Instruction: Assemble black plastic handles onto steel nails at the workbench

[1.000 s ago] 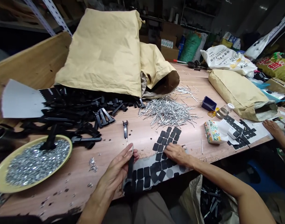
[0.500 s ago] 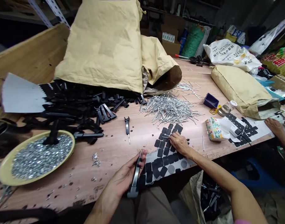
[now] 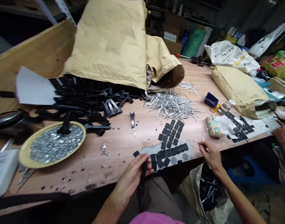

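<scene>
While a long black part (image 3: 142, 179) is held upright in the left hand (image 3: 136, 168), a thin metal pin (image 3: 195, 141) is pinched in the right hand (image 3: 211, 157). The fingers of the left hand are bent and closed around the black part, so that its lower end is seen beyond the front edge of the surface (image 3: 119, 141), above the lap. The fingers of the right hand are brought together at their tips, and only a short length of the pin can be seen there. Just beside these fingertips, a loose pin (image 3: 203, 136) is laid on the surface.

Between the two hands, a grey sheet (image 3: 190, 151) is spread along the edge, and it is partly covered with dark pads. More black pads (image 3: 173, 132) are arranged in rows behind it. Farther back, a large heap of pins (image 3: 171, 105) is piled near the paper sacks (image 3: 107, 46). One black piece with a pin (image 3: 132, 119) is placed alone, to the left of this heap. At the left, a yellow bowl (image 3: 23, 155) is filled with small shiny metal pieces (image 3: 51, 147). At the far right, a co-worker's hand (image 3: 282, 134) can be seen.
</scene>
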Tool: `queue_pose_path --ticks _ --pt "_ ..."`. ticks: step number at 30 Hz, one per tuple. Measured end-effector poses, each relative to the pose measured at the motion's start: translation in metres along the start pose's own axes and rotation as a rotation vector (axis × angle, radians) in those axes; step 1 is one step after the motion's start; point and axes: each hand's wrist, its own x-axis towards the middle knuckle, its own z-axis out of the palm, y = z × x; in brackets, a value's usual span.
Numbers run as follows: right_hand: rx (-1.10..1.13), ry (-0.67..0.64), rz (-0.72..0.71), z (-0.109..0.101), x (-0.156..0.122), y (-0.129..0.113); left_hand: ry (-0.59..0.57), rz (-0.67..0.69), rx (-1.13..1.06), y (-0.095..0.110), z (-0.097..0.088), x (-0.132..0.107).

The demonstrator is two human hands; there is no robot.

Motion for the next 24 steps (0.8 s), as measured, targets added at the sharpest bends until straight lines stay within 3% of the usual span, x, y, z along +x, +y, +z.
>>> queue_pose_path --ticks 2,4,6,8,11,14,16,20,24 --pt "-0.081 -0.013 0.123 -0.025 -0.031 0.022 0.016 0.224 0.139 -0.006 0.000 -0.008" --pt "-0.199 0.042 0.135 -0.042 -0.049 0.040 0.034 0.482 0.307 -0.010 0.001 -0.017" --pt "-0.215 0.124 0.094 -0.048 -0.047 0.044 0.013 0.666 0.439 -0.011 0.002 -0.026" --pt "-0.118 0.155 -0.003 -0.044 -0.029 0.026 -0.003 0.752 0.483 -0.010 0.001 -0.034" --pt "0.154 0.060 -0.251 -0.013 0.008 -0.040 0.052 0.663 0.339 -0.008 -0.011 -0.037" --pt "0.374 -0.128 -0.506 0.046 0.044 -0.123 0.098 0.391 0.077 -0.003 -0.032 -0.034" --pt "0.397 -0.244 -0.631 0.090 0.064 -0.176 0.104 0.278 -0.034 0.002 -0.048 -0.032" --pt "0.052 -0.472 -0.705 0.151 0.093 -0.258 0.118 0.264 -0.142 0.012 -0.076 -0.036" --pt "-0.226 -0.555 -0.722 0.168 0.108 -0.296 0.149 0.268 -0.191 0.025 -0.096 -0.035"
